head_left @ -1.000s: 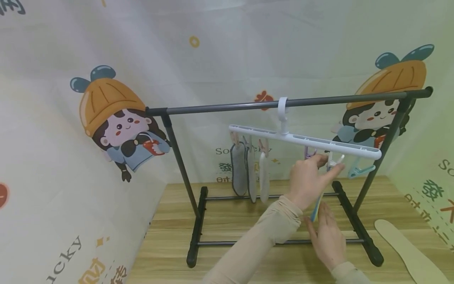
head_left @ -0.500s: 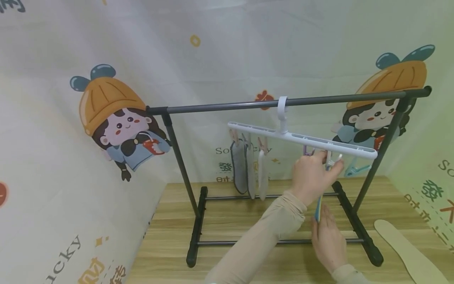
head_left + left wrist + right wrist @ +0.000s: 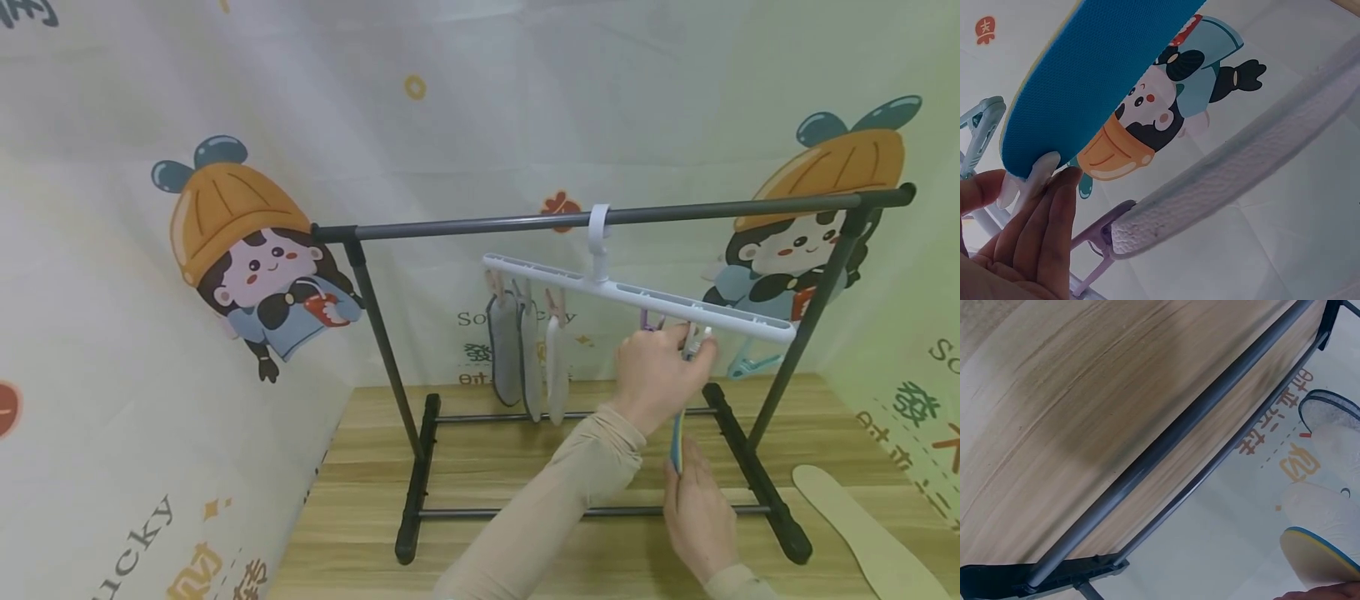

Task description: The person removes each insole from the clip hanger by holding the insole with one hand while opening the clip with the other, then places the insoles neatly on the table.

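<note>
My left hand (image 3: 660,371) pinches a white clothespin (image 3: 1041,170) under the right half of a white bar hanger (image 3: 637,298). The clothespin's jaws are at the upper end of a blue insole (image 3: 1097,81) with a yellow edge, which hangs down lengthwise. Lower down, my right hand (image 3: 702,508) holds the bottom end of this insole between thumb and fingers. In the right wrist view that end (image 3: 1313,550) shows beside a bit of finger. Just left of the clothespin, a purple clip (image 3: 1100,231) carries a pale insole (image 3: 1229,169), mostly hidden behind my left hand in the head view.
A dark rack (image 3: 480,225) bears the hanger. On its left half hang a grey insole (image 3: 506,354) and two paler ones. A light blue clip (image 3: 753,364) dangles at the right end. One cream insole (image 3: 855,525) lies on the wooden table (image 3: 352,500).
My left thumb has moved in toward the fingers, bringing the clothespin's handles nearer each other. My right hand has shifted slightly right with the insole's lower end. The hanger has swung a little.
</note>
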Demonstrator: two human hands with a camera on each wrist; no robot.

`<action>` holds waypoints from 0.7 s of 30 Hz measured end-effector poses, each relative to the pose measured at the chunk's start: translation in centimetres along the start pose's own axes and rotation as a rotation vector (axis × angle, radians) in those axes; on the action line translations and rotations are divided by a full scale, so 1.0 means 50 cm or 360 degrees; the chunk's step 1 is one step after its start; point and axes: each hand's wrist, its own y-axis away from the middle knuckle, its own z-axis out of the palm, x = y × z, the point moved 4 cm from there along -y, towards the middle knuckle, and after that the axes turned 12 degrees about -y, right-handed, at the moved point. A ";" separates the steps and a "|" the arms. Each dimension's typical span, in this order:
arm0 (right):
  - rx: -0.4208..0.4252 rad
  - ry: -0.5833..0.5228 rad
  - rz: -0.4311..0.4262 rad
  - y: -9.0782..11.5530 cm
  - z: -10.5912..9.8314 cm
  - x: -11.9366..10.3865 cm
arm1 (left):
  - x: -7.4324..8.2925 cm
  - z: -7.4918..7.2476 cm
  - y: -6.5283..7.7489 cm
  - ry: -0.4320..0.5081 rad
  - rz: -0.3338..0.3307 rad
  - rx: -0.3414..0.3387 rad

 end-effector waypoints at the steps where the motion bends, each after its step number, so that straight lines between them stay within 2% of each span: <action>1: -0.0008 -0.0006 0.0009 0.001 0.000 0.001 | 0.000 0.000 0.000 -0.0003 0.0001 0.0000; 7: -0.0020 -0.0029 0.0015 0.010 -0.003 0.007 | -0.003 0.001 -0.002 -0.0027 -0.0008 -0.0012; 15: 0.0028 -0.0073 -0.0038 0.035 -0.011 0.018 | -0.005 -0.002 -0.002 -0.0030 -0.0009 -0.0037; 21: 0.0038 -0.0029 0.0033 0.062 -0.012 0.045 | -0.008 -0.005 0.001 -0.0072 0.0013 -0.0028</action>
